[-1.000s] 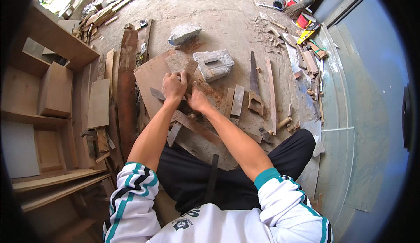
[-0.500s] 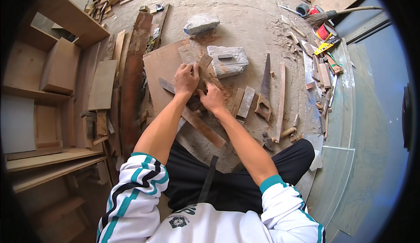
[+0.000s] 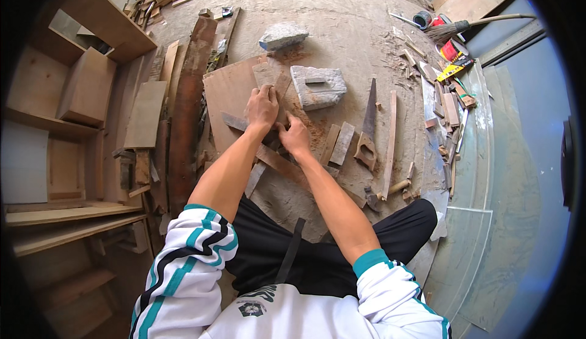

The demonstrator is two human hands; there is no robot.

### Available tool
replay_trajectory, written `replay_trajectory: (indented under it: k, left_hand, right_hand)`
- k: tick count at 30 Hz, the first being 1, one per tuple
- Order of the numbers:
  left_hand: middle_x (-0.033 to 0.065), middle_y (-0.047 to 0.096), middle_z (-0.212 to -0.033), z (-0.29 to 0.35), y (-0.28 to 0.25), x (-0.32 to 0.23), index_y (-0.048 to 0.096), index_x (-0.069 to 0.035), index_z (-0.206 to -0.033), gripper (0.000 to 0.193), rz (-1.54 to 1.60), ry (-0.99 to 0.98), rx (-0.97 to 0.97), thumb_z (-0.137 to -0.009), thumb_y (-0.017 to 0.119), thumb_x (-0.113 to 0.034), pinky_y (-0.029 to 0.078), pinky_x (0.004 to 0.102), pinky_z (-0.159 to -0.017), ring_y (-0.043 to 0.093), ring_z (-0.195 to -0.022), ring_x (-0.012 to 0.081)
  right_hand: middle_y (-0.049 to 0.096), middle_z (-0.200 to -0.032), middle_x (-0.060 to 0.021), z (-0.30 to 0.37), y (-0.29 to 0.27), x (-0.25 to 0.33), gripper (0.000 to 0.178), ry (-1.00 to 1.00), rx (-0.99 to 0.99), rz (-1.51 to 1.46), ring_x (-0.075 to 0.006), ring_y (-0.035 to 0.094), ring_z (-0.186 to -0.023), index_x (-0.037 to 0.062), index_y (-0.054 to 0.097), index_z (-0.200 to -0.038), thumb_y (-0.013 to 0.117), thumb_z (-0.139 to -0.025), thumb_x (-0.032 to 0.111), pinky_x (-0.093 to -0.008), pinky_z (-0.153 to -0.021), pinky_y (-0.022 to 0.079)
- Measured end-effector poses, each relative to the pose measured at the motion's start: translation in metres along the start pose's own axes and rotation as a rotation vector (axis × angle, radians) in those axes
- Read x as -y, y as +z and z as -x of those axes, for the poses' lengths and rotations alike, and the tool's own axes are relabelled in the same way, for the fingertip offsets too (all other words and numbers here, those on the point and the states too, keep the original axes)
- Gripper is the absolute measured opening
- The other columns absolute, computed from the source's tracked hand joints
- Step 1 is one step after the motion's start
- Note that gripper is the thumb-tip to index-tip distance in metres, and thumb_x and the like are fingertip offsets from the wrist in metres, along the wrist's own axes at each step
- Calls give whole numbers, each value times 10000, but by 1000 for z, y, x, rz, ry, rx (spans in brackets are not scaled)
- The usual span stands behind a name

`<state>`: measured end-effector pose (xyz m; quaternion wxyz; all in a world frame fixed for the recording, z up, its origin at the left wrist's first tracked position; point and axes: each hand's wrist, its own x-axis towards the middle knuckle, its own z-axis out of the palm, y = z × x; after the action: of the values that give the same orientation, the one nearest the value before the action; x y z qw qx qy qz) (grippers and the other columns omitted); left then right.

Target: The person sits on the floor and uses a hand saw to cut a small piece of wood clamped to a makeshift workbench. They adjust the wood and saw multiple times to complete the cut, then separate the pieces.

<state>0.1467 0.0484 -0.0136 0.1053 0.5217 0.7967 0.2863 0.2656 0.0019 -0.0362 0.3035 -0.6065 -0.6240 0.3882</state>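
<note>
Now both grips are closed on a narrow wood piece (image 3: 276, 136): left hand (image 3: 262, 108) at 11 o'clock, right hand (image 3: 295, 137) beside it; placement unchanged over the half-second, on the board (image 3: 229, 92), handsaw (image 3: 368, 125) at 3 o'clock

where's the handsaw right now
In the head view the handsaw lies on the floor right of the right hand, between two short wood blocks and a long wooden strip.
</note>
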Motion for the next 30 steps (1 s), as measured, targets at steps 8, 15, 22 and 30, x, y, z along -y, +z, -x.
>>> replay_trajectory:
  k: [8,15,22,30]
  left_hand:
    - [124,673,-1026,-2,5,-2,667,-184,-1063,231,-14,34,-42,-1000,524,-354,538,501,-785,681,-938,369]
    - [116,679,-961,-2,0,-12,683,-169,-1003,284,-32,-18,-58,-994,560,-425,538,494,-757,687,-881,368]
    - [120,683,-919,-2,6,-5,693,-148,-972,321,-31,-25,-72,-986,575,-445,537,482,-759,686,-871,365]
    - [149,687,-913,-1,5,-18,721,-110,-980,323,-30,-2,-109,-981,603,-411,524,451,-755,676,-852,354]
  right_hand:
    - [651,-1169,-248,-1,-11,12,492,20,90,6,-420,623,-1118,50,610,-1315,717,-875,241,-478,-961,494]
    - [611,-1217,-262,-5,-10,-2,488,-2,122,-37,-451,621,-1089,32,587,-1302,714,-879,241,-496,-920,510]
    - [700,-1128,-238,-41,-74,-53,453,-47,255,-47,-384,676,-1067,-4,669,-1174,677,-917,368,-433,-931,530]
    - [638,-1266,-224,-35,-170,-247,440,574,449,794,-399,574,-1222,12,648,-1220,652,-836,227,-535,-1035,448]
